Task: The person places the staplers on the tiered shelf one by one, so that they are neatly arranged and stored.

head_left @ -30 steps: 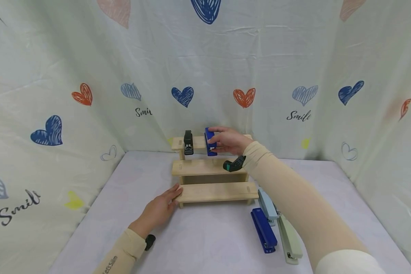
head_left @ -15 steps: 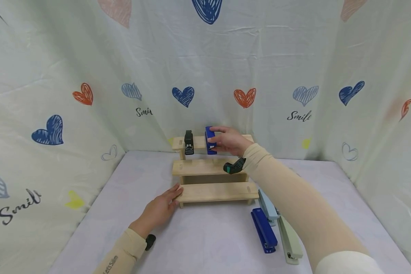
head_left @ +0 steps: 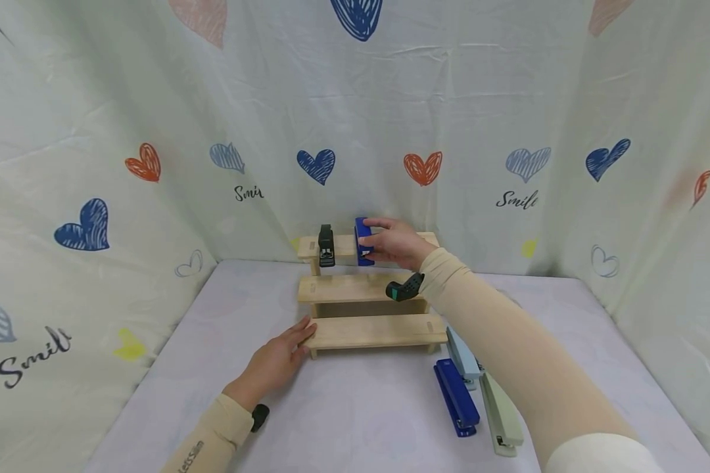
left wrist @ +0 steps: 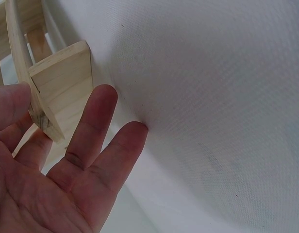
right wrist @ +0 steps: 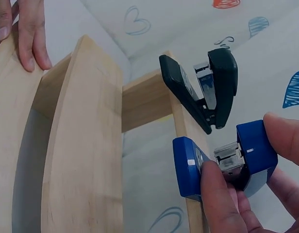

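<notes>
A three-tier wooden rack (head_left: pixel 361 332) stands on the white table. My left hand (head_left: pixel 275 361) grips the left end of its lowest shelf; in the left wrist view the thumb (left wrist: pixel 11 107) lies against the shelf edge, with the outer fingers spread. On the top shelf my right hand (head_left: pixel 396 243) holds a blue stapler (head_left: pixel 363 243) by its sides. In the right wrist view this blue stapler (right wrist: pixel 258 150) is spread apart, with a finger on its base and the thumb on its upper arm. A black stapler (head_left: pixel 326 246), also spread apart, stands to its left.
Right of the rack, a second blue stapler (head_left: pixel 455 397), a light blue stapler (head_left: pixel 463 355) and a pale green stapler (head_left: pixel 501 414) lie on the table (head_left: pixel 367 420). My right forearm passes above them. A heart-printed curtain (head_left: pixel 367 118) hangs close behind the rack.
The blue stapler in my right hand has shifted very slightly back at the top shelf. My left hand keeps the same hold on the lowest shelf.
</notes>
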`<state>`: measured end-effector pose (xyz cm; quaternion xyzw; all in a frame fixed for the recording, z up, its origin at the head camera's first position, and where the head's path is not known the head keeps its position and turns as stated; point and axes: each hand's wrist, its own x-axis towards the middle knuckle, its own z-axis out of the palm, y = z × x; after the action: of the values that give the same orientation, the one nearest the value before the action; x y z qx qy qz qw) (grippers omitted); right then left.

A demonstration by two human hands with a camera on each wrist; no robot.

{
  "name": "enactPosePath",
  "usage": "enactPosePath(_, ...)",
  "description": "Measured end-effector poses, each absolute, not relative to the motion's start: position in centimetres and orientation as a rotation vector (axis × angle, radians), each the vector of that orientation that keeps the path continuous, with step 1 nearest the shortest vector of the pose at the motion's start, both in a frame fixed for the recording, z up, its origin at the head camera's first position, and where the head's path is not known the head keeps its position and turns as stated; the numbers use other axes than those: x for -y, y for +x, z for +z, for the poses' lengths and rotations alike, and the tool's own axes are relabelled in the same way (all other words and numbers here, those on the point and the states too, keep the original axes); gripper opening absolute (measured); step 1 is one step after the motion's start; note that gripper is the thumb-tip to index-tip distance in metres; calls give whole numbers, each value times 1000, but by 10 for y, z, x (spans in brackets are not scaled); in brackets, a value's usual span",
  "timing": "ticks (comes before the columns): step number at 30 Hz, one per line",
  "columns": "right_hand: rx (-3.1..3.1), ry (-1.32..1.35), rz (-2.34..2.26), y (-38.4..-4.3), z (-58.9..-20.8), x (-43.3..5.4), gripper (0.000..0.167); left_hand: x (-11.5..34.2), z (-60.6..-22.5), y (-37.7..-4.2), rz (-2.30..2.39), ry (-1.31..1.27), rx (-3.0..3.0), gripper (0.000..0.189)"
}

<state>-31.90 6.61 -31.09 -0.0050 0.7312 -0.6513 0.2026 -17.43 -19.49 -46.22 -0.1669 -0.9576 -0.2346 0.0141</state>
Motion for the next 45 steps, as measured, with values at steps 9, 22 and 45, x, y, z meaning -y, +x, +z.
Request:
enactPosePath(9, -2055, -20, -1828, -315, -310, -66, 57, 194, -462, -174, -727, -510, 2988, 50)
enactPosePath(22, -2074, -265, -1745, -298, -308, -106, 59, 192, -462, -173, -714, -495, 3002, 50)
enactPosePath(45, -2364, -112, -1496, -246, -373, -316, 70, 193, -461, -173, -697, -516, 2984, 51)
